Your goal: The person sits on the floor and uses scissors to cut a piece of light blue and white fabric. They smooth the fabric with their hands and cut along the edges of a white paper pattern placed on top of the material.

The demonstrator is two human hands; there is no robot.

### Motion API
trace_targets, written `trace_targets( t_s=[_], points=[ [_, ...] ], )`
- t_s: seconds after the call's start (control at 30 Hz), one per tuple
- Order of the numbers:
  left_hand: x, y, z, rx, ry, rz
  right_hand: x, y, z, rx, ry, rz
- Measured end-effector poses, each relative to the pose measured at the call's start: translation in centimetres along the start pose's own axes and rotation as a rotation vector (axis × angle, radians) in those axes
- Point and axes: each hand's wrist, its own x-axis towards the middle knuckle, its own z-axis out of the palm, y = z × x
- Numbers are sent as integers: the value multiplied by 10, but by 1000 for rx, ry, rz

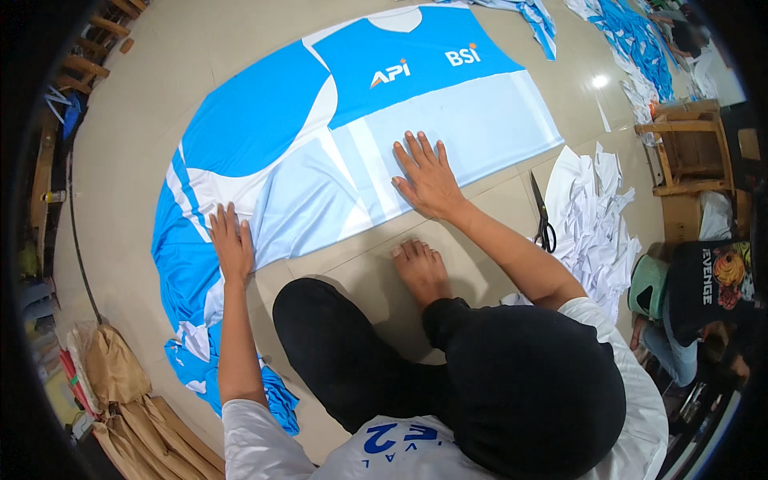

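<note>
Blue, white and pale blue printed fabric (264, 120) lies spread on the tiled floor in front of me, with a crumpled bunch at its left end. My left hand (232, 244) rests on the fabric's left part, fingers extended and slightly apart. My right hand (424, 176) lies flat with spread fingers on the pale blue section, below the printed logos. Black-handled scissors (542, 224) lie to the right, beside a pile of white scraps (592, 224). My bare foot (424, 272) is just below the fabric.
Wooden stools (684, 148) and a co-worker in a black shirt (708, 288) are at the right. More blue and white cloth (628, 48) lies at the upper right. A brown fabric bundle (120, 376) is at the lower left, near a black cable (76, 240).
</note>
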Motion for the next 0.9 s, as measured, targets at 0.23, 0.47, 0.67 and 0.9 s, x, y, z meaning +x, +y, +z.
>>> trace_targets(
  t_s=[0.23, 0.47, 0.67, 0.9],
  points=[
    [-18, -12, 0, -100, -5, -69, -21, 2, 27, -21, 42, 136],
    [-21, -25, -4, -61, -20, -58, -25, 3, 28, -19, -1, 161],
    [-19, -32, -13, 6, 2, -56, -18, -4, 27, 0, 35, 168],
    [-3, -8, -19, -167, 161, 0, 24, -4, 24, 15, 86, 77]
  ],
)
